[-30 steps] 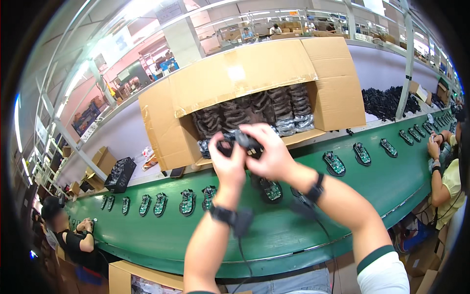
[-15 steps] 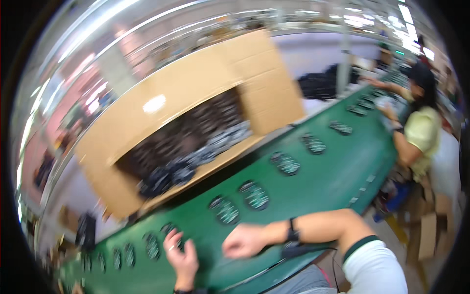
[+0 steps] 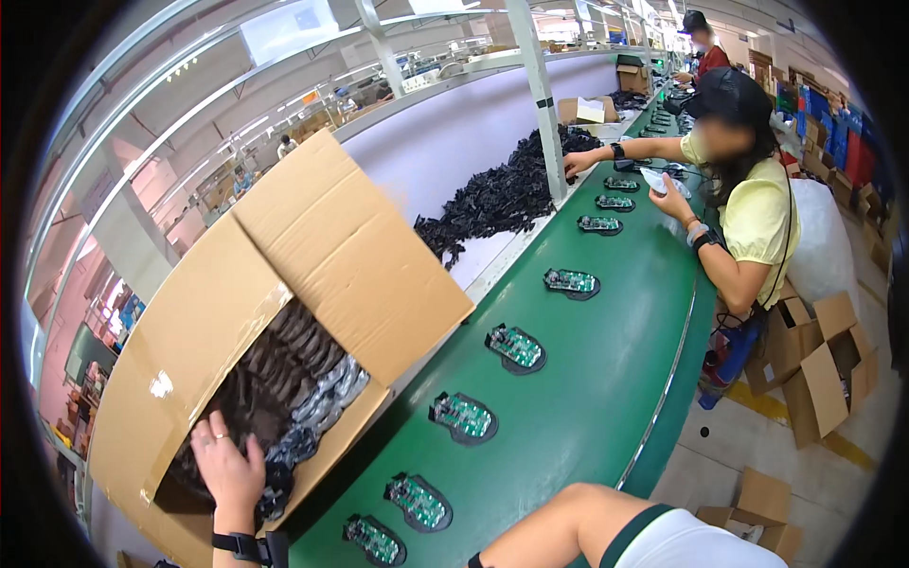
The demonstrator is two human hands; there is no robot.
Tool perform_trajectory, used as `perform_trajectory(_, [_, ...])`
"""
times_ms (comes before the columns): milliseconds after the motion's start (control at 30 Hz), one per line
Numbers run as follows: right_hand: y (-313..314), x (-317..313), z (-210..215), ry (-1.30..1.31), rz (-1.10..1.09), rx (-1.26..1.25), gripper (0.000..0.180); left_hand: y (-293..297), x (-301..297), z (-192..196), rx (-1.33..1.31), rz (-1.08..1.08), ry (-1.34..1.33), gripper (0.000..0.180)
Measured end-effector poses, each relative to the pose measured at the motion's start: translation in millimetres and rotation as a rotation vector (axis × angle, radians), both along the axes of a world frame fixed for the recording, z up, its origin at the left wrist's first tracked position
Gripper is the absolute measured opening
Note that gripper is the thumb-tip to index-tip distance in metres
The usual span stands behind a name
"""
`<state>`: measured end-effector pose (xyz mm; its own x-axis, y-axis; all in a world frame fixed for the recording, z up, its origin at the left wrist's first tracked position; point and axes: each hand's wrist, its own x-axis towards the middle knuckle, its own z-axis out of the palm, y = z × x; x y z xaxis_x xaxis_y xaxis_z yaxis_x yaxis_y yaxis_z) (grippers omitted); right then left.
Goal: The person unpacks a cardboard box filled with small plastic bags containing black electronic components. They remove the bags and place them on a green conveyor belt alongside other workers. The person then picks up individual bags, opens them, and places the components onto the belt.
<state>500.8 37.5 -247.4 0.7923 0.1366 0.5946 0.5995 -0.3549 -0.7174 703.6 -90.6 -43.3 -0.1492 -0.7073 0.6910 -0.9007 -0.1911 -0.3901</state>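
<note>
One hand of the wearer's in shot: left hand, fingers loosely spread, nothing gripped that I can see | stacked dark parts sit in the cardboard carton, right by those fingers, can't tell if touching | right hand's out of frame, grip unknown | circuit-board shells along the green belt
</note>
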Motion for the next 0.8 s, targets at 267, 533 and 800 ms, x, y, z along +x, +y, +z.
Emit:
perform_trajectory(267, [11,5,10,0.149,0.107,0.070,0.021,-49,85,64,-0.368,0.076,-0.152,0.058])
perform_trajectory(533, [-7,-9,33,0.353,0.054,0.203,0.024,-72,87,144,-0.282,-0.038,-0.112,0.040])
perform_trajectory(800, [-10,-12,35,0.367,0.027,0.236,0.024,-84,61,123,0.331,0.077,0.289,0.105])
